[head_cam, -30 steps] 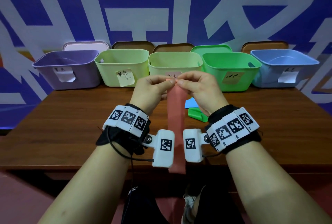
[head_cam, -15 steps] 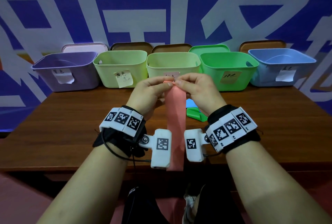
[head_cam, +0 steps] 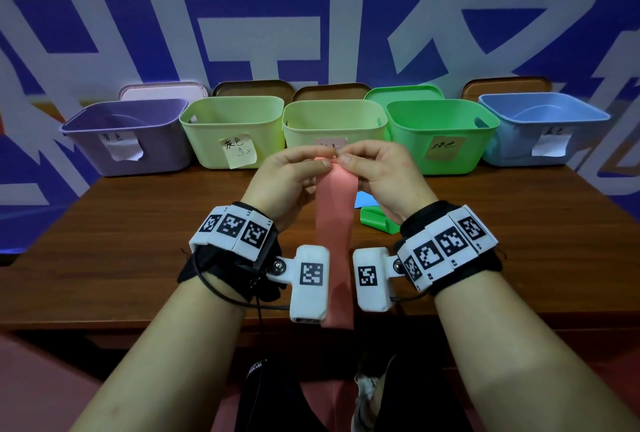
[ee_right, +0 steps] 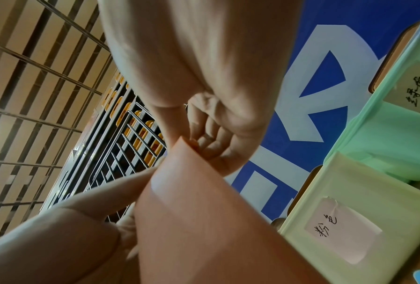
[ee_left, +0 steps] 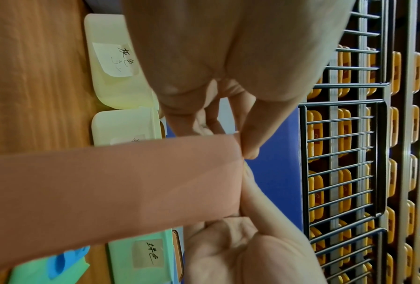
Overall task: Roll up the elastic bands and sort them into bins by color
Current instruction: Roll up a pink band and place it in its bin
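A long pink elastic band point(head_cam: 335, 223) hangs flat from both hands, down past the table's front edge. My left hand point(head_cam: 294, 172) pinches its top edge at the left corner, and my right hand point(head_cam: 374, 168) pinches the right corner. In the left wrist view the band point(ee_left: 131, 188) runs across the picture with a thumb tip point(ee_left: 250, 149) at its end. The right wrist view shows the band point(ee_right: 204, 211) held between both hands. A green band point(head_cam: 375, 220) and a blue band point(head_cam: 363, 199) lie on the table behind my right wrist.
Along the far side of the wooden table point(head_cam: 121, 241) stand a purple bin point(head_cam: 128, 133), two pale yellow-green bins point(head_cam: 235, 126) point(head_cam: 332, 123), a green bin point(head_cam: 440, 133) and a light blue bin point(head_cam: 543, 130), each with a paper label. Lids lean against the wall behind them.
Both hands keep pinching the top of the pink band and have hardly moved. The band's lower end has risen slightly.
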A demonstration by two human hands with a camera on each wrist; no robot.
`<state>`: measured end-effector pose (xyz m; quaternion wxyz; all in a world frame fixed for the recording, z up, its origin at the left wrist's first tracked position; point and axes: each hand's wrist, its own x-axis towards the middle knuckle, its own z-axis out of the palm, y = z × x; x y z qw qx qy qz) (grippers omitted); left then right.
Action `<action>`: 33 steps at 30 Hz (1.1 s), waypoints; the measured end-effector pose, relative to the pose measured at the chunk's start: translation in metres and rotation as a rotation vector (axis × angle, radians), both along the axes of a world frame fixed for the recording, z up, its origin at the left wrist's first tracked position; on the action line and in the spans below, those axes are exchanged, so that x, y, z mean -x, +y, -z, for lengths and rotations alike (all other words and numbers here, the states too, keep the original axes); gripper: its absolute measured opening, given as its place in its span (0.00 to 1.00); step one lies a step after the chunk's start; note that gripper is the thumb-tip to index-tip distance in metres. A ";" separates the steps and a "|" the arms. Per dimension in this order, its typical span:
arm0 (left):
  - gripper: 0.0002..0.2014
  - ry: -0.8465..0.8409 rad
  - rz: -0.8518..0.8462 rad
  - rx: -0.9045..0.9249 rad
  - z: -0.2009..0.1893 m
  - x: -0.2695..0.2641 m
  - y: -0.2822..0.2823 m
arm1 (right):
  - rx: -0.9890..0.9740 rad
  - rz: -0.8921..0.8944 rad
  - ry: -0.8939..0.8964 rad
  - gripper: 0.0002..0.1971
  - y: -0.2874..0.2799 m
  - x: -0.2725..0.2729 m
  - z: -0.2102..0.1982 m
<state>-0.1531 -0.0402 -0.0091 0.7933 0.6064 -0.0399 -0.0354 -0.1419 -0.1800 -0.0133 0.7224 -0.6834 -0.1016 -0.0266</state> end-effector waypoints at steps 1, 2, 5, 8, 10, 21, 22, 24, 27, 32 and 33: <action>0.10 -0.007 0.002 0.001 0.000 0.000 0.001 | 0.000 -0.006 0.000 0.09 0.000 0.001 0.000; 0.10 -0.012 0.005 0.006 0.000 -0.001 0.001 | 0.003 -0.010 0.001 0.09 0.000 0.001 -0.001; 0.09 -0.009 -0.007 -0.023 0.002 -0.001 0.002 | 0.028 -0.011 0.001 0.10 0.000 0.001 -0.001; 0.08 -0.023 -0.019 -0.059 0.003 0.001 0.001 | 0.040 0.005 -0.004 0.11 0.001 0.000 0.000; 0.08 -0.026 -0.021 -0.053 0.002 0.002 0.001 | 0.019 0.012 0.007 0.11 0.002 0.000 0.000; 0.07 0.000 -0.083 -0.030 -0.001 0.001 0.000 | -0.033 -0.031 0.079 0.04 0.003 0.004 -0.001; 0.08 0.003 -0.077 -0.029 -0.002 0.001 0.000 | -0.035 -0.022 0.079 0.04 0.003 0.004 -0.002; 0.08 0.003 -0.064 -0.031 -0.003 0.002 0.000 | -0.042 -0.006 0.076 0.05 0.003 0.003 -0.002; 0.10 -0.006 -0.055 -0.013 -0.004 0.002 0.000 | -0.062 0.001 0.063 0.07 0.003 0.003 -0.004; 0.04 -0.008 -0.079 -0.070 -0.004 0.002 -0.002 | -0.058 0.026 0.050 0.09 0.004 0.001 -0.006; 0.04 -0.011 -0.092 -0.075 -0.004 0.002 -0.003 | -0.048 0.035 0.047 0.09 0.004 0.000 -0.006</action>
